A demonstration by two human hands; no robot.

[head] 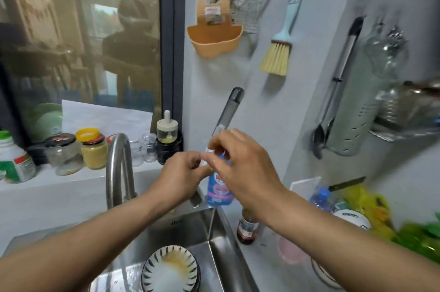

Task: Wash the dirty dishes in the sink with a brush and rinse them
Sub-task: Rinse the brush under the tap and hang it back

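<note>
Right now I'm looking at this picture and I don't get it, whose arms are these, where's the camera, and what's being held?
There is no machine here. A person wears one camera on the head, looking forward and down, so the two bare arms are their own. The left hand and right hand meet above a steel sink, both pinching a long grey-handled tool, likely the brush; its head is hidden. In the sink lies a striped plate with yellowish residue. Behind the hands stands a blue bottle; the tap curves at the left.
</note>
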